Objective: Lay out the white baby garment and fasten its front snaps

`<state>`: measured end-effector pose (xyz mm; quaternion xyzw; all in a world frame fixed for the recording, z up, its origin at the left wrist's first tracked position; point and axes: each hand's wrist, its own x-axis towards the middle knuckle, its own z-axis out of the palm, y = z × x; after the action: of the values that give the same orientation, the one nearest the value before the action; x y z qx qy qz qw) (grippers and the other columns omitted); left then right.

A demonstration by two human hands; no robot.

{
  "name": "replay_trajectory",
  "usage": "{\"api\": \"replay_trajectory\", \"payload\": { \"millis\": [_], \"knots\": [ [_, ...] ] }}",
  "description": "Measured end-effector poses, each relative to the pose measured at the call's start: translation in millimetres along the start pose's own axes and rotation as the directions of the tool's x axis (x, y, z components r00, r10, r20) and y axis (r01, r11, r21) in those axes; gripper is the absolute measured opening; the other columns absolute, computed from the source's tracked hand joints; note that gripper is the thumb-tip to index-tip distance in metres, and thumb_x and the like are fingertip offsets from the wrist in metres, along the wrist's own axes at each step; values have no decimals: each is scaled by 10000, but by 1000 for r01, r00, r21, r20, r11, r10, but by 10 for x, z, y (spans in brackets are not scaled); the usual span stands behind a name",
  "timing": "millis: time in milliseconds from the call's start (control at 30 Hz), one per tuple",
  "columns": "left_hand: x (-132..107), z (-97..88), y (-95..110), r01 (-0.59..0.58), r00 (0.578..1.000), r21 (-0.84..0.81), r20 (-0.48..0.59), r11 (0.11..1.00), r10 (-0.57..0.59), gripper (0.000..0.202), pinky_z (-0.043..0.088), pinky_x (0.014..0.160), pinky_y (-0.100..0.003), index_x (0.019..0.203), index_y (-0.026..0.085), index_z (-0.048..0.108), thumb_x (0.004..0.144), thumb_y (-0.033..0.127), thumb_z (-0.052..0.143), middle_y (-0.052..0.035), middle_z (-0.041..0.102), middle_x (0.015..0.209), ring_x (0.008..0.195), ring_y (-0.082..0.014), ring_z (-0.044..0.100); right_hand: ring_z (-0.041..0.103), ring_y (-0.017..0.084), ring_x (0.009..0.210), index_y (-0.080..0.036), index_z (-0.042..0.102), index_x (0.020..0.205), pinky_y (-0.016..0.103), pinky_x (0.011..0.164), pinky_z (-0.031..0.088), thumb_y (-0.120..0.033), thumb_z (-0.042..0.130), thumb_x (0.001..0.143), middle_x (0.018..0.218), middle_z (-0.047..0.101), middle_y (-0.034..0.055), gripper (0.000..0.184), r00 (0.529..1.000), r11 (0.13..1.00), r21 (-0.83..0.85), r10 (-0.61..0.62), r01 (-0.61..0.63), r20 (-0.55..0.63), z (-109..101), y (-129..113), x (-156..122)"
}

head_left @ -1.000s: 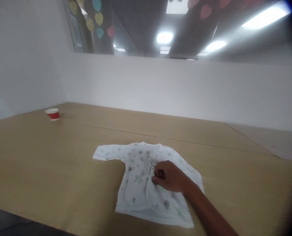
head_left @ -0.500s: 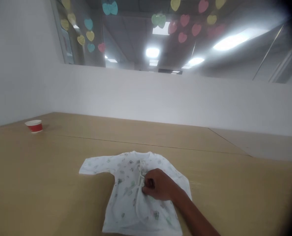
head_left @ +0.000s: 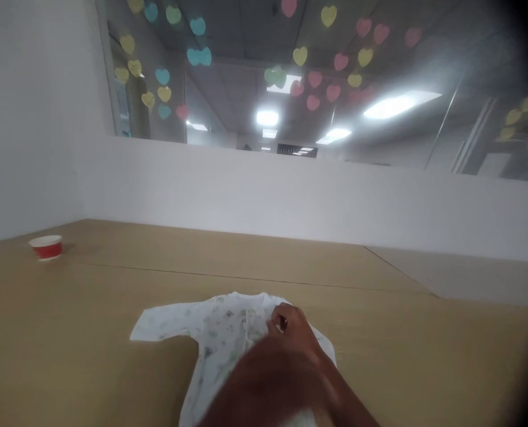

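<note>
A white long-sleeved baby shirt (head_left: 219, 332) with a small grey and green print lies spread on the table, one sleeve stretched out to the left. My right hand (head_left: 293, 325) is at the upper right of its chest, thumb and fingers curled into a pinch that seems to hold the fabric of the front. A dark, smeared shape, which looks like my left hand (head_left: 268, 379), crosses low in front of the camera. It hides the lower part of the shirt, and its fingers cannot be made out.
A red and white paper bowl (head_left: 47, 248) stands at the far left of the wooden table (head_left: 90, 314). Behind the table rises a white wall (head_left: 210, 190), with a window above it bearing several heart-shaped stickers (head_left: 328, 16).
My right hand has moved up and to the right across the shirt front, fingers still pinched. The blurred left hand has come into view from below. The camera has tilted slightly up.
</note>
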<state>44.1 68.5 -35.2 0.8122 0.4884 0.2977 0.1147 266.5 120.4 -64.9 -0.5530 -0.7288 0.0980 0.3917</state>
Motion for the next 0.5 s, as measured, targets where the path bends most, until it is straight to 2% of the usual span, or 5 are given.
{"api": "replay_trajectory", "payload": {
  "millis": [100,167,233,367,500],
  "knots": [
    [390,-184,-188,-158,968,5,199,987,153,491,443,1079,-396,1254,312,636,909,610,454,-20,619,1306,1232,-228,544,581,237,993,-166,614,819,376,928,456,-226,520,815,963,644,104,112,989,996,-77,35,-47,-145,-12,253,36],
    [579,-225,-522,-149,917,117,389,982,93,540,284,1186,-469,1407,258,506,938,501,392,-61,436,1501,1410,-272,353,495,302,1232,-155,643,1073,457,1086,376,-319,523,845,1220,604,155,306,983,981,-150,102,-126,-156,-2,439,44],
    [694,-183,-915,-76,895,251,445,965,-45,604,224,1199,-503,1484,178,397,948,454,351,-118,265,1585,1467,-315,225,437,334,1313,-144,586,1256,493,1133,334,-407,518,854,1339,556,169,486,974,958,-190,194,-213,-117,14,599,51],
    [743,-32,-1374,-54,947,236,320,970,-25,611,210,1190,-512,1479,189,397,930,458,386,-126,331,1556,1445,-318,266,523,340,1194,-99,565,1276,486,1077,382,-440,509,829,1243,615,183,565,958,956,-57,284,-287,-48,-19,715,69],
    [741,-58,-1322,22,950,142,306,990,-65,772,247,1159,-517,1463,100,391,825,514,527,-184,434,1466,1363,-351,370,626,261,877,-161,697,902,380,828,507,-403,576,755,878,696,65,307,950,953,85,277,-290,144,-196,593,95]
  ]
}}
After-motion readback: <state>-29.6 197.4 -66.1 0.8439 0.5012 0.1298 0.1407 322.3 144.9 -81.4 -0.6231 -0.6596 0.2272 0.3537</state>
